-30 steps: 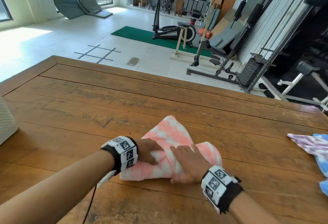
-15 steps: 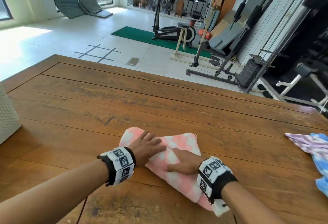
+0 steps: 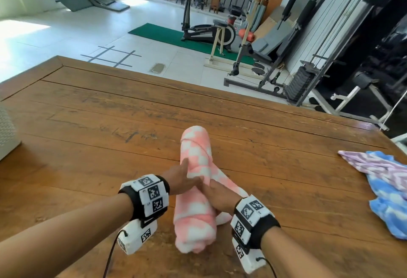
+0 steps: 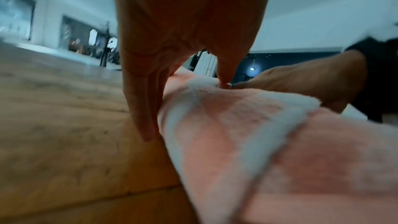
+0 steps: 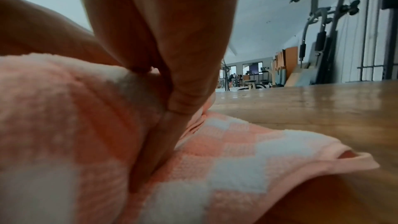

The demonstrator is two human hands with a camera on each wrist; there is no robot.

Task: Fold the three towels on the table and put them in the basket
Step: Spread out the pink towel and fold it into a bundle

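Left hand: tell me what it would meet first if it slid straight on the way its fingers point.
The left hand already touches the rolled pink-and-white checked towel; pushed on, it would likely meet the right hand pressing the roll's other side.

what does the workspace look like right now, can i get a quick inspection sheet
surface: worn wooden table, scratched.
job's things: pink towel bunched into a long roll mid-table; striped towel and blue towel unfolded at the right edge; basket at the left edge, contents hidden.
clutter: nothing seen.
grippers: left hand flat against the roll's left side; right hand on the roll, fingers pressed into a crease.
cables: black leads hang from both wrist cameras.
surroundings: gym machines, green mat, tiled floor.
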